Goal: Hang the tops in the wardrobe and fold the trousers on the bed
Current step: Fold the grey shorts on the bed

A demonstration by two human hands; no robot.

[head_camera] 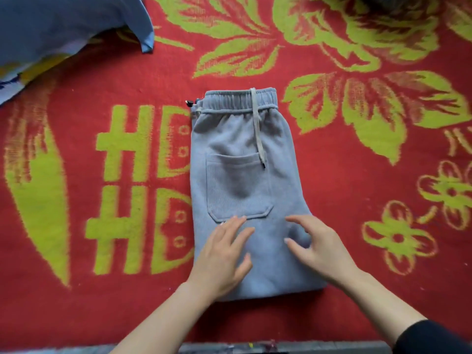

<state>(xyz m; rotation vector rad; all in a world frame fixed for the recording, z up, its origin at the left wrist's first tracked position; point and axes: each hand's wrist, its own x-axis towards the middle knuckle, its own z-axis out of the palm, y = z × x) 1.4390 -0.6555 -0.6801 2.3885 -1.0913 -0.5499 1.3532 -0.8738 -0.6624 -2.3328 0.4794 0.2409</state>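
Grey sweat trousers (pixel 242 180) lie folded into a compact rectangle on the bed, waistband away from me, a patch pocket facing up and a drawstring trailing across it. My left hand (pixel 222 256) rests flat on the near left part of the fold, fingers straight and spread. My right hand (pixel 316 246) hovers over or lightly touches the near right part, fingers relaxed and slightly bent, holding nothing.
The bed is covered by a red blanket (pixel 357 175) with yellow-green flowers and "HD" letters. A blue garment (pixel 63 29) lies bunched at the far left corner. A dark object (pixel 383 1) shows at the top edge. The bed's near edge (pixel 281 348) runs along the bottom.
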